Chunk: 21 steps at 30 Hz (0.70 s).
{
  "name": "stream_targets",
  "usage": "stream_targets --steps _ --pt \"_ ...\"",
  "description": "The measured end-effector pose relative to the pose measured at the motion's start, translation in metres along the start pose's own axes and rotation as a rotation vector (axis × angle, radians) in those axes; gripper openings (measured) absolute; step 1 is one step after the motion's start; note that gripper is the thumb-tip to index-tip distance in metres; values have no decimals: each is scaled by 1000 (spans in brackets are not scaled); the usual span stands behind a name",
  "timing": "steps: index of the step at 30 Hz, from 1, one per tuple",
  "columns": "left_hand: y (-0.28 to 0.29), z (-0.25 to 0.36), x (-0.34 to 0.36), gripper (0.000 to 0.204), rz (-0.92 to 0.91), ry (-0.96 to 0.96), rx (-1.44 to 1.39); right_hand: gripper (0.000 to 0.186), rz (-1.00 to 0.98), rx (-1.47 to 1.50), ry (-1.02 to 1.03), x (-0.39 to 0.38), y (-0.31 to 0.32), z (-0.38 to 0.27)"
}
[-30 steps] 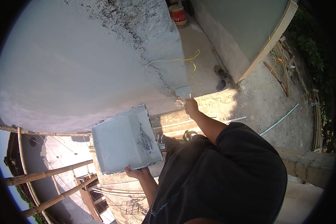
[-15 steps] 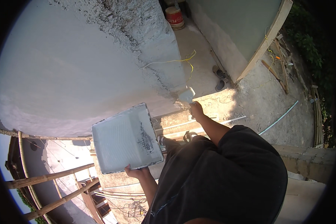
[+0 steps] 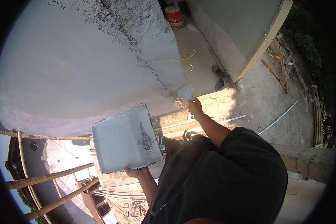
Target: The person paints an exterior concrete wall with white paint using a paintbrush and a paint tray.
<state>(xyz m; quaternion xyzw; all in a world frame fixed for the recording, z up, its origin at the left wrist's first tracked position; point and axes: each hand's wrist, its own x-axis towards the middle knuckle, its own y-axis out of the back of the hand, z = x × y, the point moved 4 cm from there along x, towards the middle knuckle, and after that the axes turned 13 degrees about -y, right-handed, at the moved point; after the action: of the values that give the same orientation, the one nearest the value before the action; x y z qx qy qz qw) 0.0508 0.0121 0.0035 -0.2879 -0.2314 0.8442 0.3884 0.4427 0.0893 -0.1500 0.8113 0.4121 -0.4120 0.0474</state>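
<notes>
My left hand grips the near edge of a paint tray, with the thumb over its rim. Pale blue-grey paint coats the tray, and a dark worn patch shows along its right side. My right hand reaches forward, its fingers closed round the handle of a wide, flat paintbrush covered in light paint. The brush head is close to the lower right edge of the pale blue wall; whether it touches the wall I cannot tell.
Rough plaster runs down the wall, where a yellow cord sticks out. Beyond are a red-and-white bucket and a pair of shoes. Bamboo poles stand at lower left. A light-blue pipe lies on the concrete at right.
My right hand has shifted slightly up and left, and the paintbrush has turned so its broad face shows differently. The left hand and paint tray stay put.
</notes>
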Motion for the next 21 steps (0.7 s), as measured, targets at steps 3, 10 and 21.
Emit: stream_targets --steps 3,10,21 --pt "0 0 0 75 -6 2 -11 11 7 47 -23 -9 -4 -14" --pt "1 -3 1 75 -6 6 -18 12 -92 -26 4 -9 6 -13" --pt "-1 -9 -1 74 -2 18 -16 13 -124 -5 -15 -24 0 -19"
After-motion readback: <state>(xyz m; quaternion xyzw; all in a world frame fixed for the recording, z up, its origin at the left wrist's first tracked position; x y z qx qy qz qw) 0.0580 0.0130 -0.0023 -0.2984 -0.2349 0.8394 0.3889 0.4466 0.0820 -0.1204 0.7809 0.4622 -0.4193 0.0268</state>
